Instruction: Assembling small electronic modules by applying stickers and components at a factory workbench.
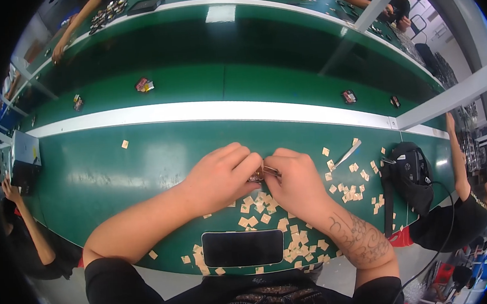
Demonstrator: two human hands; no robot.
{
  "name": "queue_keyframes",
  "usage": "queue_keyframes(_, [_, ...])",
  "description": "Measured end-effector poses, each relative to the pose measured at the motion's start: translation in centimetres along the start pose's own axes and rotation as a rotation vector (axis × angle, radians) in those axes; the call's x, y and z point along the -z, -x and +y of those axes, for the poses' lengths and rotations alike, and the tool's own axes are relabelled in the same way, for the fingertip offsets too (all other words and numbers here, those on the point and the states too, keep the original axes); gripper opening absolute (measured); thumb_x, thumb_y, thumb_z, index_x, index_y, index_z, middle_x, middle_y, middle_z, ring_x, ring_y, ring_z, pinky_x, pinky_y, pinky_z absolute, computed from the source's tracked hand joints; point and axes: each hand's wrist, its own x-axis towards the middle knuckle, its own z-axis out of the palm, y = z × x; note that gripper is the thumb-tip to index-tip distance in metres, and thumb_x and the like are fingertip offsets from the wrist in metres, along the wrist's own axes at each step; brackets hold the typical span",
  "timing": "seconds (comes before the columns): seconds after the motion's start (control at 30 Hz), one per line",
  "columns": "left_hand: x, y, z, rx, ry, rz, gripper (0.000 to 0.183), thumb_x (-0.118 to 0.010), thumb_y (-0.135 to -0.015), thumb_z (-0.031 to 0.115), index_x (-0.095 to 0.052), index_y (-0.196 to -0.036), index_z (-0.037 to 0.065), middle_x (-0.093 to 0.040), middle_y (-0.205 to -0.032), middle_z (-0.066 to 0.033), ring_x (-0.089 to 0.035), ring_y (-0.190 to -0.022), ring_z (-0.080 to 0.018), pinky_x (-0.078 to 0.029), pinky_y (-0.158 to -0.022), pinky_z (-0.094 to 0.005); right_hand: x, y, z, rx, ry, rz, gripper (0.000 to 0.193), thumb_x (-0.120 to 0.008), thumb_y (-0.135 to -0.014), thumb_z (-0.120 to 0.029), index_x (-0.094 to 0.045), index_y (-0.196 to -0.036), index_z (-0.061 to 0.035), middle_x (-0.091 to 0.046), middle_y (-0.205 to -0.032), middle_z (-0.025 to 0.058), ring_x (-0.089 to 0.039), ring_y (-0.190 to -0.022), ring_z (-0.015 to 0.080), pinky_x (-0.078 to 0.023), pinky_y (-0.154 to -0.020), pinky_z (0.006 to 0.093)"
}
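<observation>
Over the middle of the green worktable [104, 178], my two hands meet at the fingertips. My left hand [225, 173] is closed on a small shiny reddish-brown part [256, 176], mostly covered by the fingers. In my right hand [297, 176] is a thin metallic tool [271, 171], perhaps tweezers, pointing toward that part. Its exact kind is hidden by the grip. Many small beige square pieces [247, 222] lie scattered beneath and around my hands. A black phone-like slab [243, 247] with a pale rim lies flat near the table's front edge.
A white strip tool [347, 152] and a black bag [411, 171] with a cable lie to the right. Beyond a white rail [195, 111], a green conveyor carries small colourful assemblies [144, 85]. A grey box [26, 158] stands far left. Other people work on both sides and opposite.
</observation>
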Motion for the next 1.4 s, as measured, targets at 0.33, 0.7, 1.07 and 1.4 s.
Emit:
queue_keyframes(0.33, [0.2,-0.6,0.9,-0.051,0.003,0.077,0.045,-0.090,-0.076,0.012,-0.063,-0.111,0.006,-0.066,-0.105,-0.0114,-0.066,-0.097,-0.0342,-0.057,-0.084,-0.0436,1.7,0.1,1.9,-0.029,-0.359,-0.021,0.021,-0.077,-0.093,-0.006,-0.073,-0.114,-0.0031,-0.073,-0.092,0.0121,-0.074,-0.079,0.0306,-0.057,-0.071,0.0383])
queue_keyframes(0.7, [1.5,-4.8,-3.2,0.483,0.366,-0.090,0.029,-0.067,-0.098,-0.008,-0.063,-0.126,0.000,-0.075,-0.105,-0.0061,-0.069,-0.098,-0.0092,-0.055,-0.080,-0.0253,1.0,0.4,1.9,-0.031,-0.318,0.270,0.026,-0.076,-0.098,-0.014,-0.067,-0.121,-0.0057,-0.068,-0.112,0.0151,-0.075,-0.090,0.0351,-0.060,-0.080,0.0449])
queue_keyframes(1.07, [4.7,-8.1,-11.4,0.499,-0.258,0.039,0.044,-0.077,-0.094,0.022,-0.062,-0.132,0.008,-0.073,-0.114,-0.0248,-0.071,-0.109,-0.0448,-0.056,-0.098,-0.0541,-0.4,0.7,4.2,0.213,-0.210,0.277,0.010,-0.065,-0.106,-0.011,-0.069,-0.113,-0.0060,-0.069,-0.100,0.0135,-0.071,-0.082,0.0383,-0.056,-0.070,0.0451])
queue_keyframes(1.4, [11.8,1.0,-16.9,0.510,-0.166,0.011,0.070,-0.079,-0.087,-0.001,-0.057,-0.153,0.011,-0.067,-0.123,-0.0159,-0.063,-0.119,-0.0325,-0.050,-0.111,-0.0434,0.0,0.3,3.2,0.137,-0.204,0.218,0.018,-0.061,-0.110,-0.025,-0.063,-0.104,-0.0082,-0.071,-0.084,0.0167,-0.070,-0.078,0.0421,-0.054,-0.066,0.0521])
